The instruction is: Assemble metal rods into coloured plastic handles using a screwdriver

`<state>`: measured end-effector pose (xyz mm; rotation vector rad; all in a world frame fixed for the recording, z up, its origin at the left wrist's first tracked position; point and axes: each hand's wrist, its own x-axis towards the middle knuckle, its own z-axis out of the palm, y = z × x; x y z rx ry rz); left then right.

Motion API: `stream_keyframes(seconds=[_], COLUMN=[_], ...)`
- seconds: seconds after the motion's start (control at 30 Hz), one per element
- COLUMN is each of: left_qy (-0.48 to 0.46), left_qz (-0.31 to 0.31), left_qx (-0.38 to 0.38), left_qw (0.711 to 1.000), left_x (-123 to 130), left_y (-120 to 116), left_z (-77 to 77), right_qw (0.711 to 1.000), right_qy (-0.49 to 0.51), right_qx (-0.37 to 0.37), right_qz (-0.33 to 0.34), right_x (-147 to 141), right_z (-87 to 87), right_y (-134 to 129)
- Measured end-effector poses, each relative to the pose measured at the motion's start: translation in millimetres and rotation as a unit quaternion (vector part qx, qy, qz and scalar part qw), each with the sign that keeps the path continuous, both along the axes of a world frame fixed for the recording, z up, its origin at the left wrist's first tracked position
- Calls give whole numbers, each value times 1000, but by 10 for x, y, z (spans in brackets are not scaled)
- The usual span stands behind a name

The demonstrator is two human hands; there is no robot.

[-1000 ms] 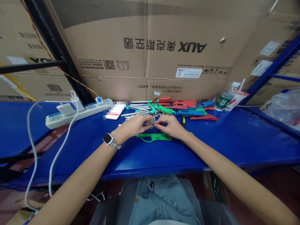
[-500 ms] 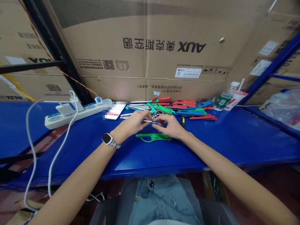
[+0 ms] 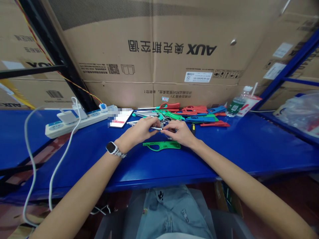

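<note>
One green-labelled bottle and one cup holding a straw stand at our right; our left hand pinches a metal tube beyond the green lighter casing; at the tube's end, our right hand is nearly closed; on what, we cannot tell.

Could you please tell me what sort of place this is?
Probably a work corner in a storeroom or workshop: an AUX carton stands behind the blue tabletop, where lighter parts and a power strip lie.
</note>
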<state>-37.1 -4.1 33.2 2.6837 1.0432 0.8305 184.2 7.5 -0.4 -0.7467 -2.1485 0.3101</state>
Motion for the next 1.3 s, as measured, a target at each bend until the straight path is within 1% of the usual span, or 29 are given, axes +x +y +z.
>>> stream_keyframes(seconds=[0.1, 0.17, 0.23, 0.37, 0.63, 0.83, 1.03, 1.13, 1.23, 1.3], left_qy=[-6, -2, 2, -4, -18, -30, -23, -16, -2, 10], left_qz=[-13, -33, -43, -44, -61, -56, -62, -75, -72, -72], left_qx=[-32, -48, -39, -2, 11, 22, 21, 27, 37, 42], left_qw=[999, 998, 998, 999, 998, 998, 998, 997, 997, 997], left_x=[-67, -101, -117, -112, -106, -56, -25, -21, -15, -8], left_y=[35, 53, 60, 55, 44, -9, -9, -24, -63, -91], left_z=[23, 35, 46, 59, 54, 67, 42, 41, 57, 69], right_qw=[997, 993, 990, 989, 989, 991, 992, 991, 991, 991], right_qy=[-37, -65, -83, -82, -82, -93, -106, -111, -100, -94], right_qx=[68, 98, 110, 124, 114, 90, 64, 71, 90, 89], right_qz=[-4, -2, 0, 15, 39, 31, 32, 34, 31, 27], right_x=[27, 39, 44, 38, 51, 48, 50, 54, 62, 70], right_z=[9, 19, 30, 47, 60, 70, 67, 79, 90, 88], right_y=[8, 6, -2, -20, -16, -36, -29, -21, -17, -15])
